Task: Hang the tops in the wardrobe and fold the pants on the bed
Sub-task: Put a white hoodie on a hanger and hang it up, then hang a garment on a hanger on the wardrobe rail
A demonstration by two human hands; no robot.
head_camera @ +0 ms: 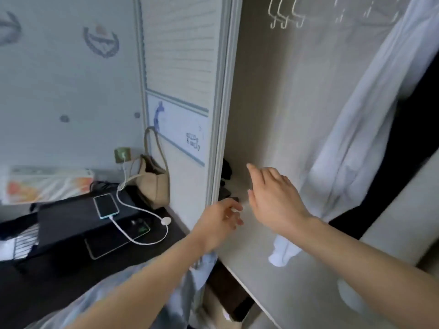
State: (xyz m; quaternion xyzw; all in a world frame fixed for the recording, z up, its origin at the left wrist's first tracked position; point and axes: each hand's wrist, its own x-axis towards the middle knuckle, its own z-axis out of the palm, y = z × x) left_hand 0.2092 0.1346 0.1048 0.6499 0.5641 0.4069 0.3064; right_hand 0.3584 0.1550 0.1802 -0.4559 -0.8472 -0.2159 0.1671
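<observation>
I look into an open wardrobe (273, 103) with pale inner walls. A white top (351, 143) hangs at the right side of it, its hem dropping toward the wardrobe floor. Several white hangers (287, 15) hang empty on the rail at the top. My right hand (273, 198) reaches into the wardrobe, fingers relaxed and holding nothing, left of the white top. My left hand (221, 222) is at the wardrobe's front edge beside the sliding door (185, 67), fingers loosely curled, nothing plainly in it. A light blue garment (194, 276) hangs below my left forearm.
A dark desk (59, 269) stands to the left with a phone (105, 206) on a charging cable, a black box and a beige bag (154, 181) against the wall. Dark folded items (225, 186) lie deep in the wardrobe. A cardboard box (221, 309) sits low.
</observation>
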